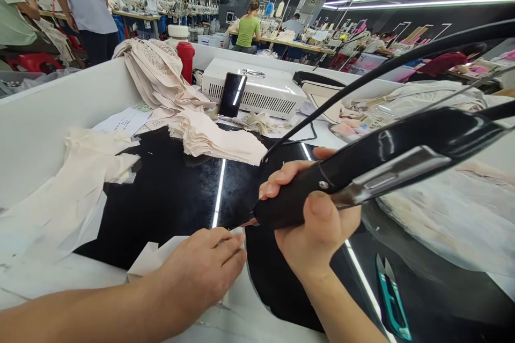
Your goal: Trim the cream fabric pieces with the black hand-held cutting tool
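My right hand [317, 225] is wrapped round a black corded hand tool [289, 198] with a metal lever along its side and a narrow copper-coloured tip. The thumb lies beside the lever. The tip points down and left, to the fingertips of my left hand [205, 262]. That hand is closed, its fingers pressed on a small pale fabric piece [155, 258] at the near edge of the black work surface [169, 193]. My fingers hide most of the fabric and where the tip meets it. Teal thread snips [392, 300] lie to the right of my right wrist.
A stack of cream fabric pieces [221, 136] lies ahead, with more pieces [80, 177] at left. Behind stand a phone [232, 95], a white vented box [265, 88] and a red bottle [185, 60]. The tool's black cable [362, 83] arches across the right. Other people work beyond.
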`<state>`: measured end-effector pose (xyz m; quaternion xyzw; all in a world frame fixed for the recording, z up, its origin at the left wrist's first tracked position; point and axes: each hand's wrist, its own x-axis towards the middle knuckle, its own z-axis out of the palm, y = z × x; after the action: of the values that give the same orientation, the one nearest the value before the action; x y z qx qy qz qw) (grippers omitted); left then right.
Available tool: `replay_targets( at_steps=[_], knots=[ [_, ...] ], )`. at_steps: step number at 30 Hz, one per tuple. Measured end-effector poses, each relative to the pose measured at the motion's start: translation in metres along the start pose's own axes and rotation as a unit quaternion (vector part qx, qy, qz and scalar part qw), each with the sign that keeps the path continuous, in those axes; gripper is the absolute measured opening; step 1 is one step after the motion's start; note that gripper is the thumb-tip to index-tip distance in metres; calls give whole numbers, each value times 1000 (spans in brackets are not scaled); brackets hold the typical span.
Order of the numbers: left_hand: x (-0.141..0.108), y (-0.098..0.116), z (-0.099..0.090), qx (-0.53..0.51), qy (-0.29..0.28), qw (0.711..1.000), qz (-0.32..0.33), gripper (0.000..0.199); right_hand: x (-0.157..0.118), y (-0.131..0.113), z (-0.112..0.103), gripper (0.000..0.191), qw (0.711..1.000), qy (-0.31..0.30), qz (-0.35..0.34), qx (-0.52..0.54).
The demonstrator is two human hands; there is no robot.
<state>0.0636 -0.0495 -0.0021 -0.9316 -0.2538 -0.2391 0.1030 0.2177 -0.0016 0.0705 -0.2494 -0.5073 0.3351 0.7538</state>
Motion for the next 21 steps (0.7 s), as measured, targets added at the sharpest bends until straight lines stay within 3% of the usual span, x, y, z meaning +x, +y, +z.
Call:
replay_targets(
  at_steps=[13, 21],
  knots=[
    [0, -7, -13, -23, 23, 999, 39, 27, -1, -16, -12, 36, 999, 38, 6, -5],
    [-2, -23, -11, -17, -46, 999, 11, 26, -9, -28, -19, 38, 999, 28, 21, -1]
  ],
)
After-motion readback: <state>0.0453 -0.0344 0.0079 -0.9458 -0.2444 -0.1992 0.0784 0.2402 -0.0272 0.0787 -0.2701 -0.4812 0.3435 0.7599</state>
